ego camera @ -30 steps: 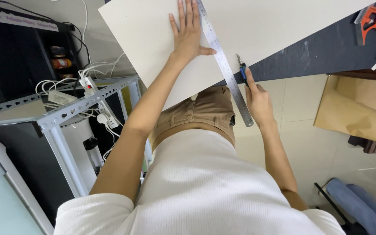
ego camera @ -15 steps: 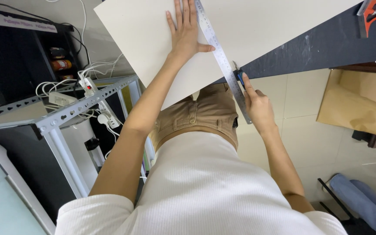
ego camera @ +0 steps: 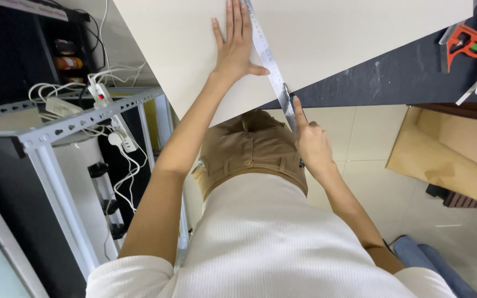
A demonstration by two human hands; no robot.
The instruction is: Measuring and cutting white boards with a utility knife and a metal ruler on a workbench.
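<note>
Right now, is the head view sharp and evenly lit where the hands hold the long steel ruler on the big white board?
Head view: sharp and evenly lit at the left hand pressing the long steel ruler on the big white board; no glare on the ruler; right hand crisp at the board's edge; wide-angle lens tilts and bends the grey metal shelf frame.

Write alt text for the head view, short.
Seen from above, a person's left hand presses flat on a white board beside a metal ruler, while the right hand grips a cutting tool at the ruler's lower end. The board overhangs a dark table; a grey metal rack holds cables at left.
</note>
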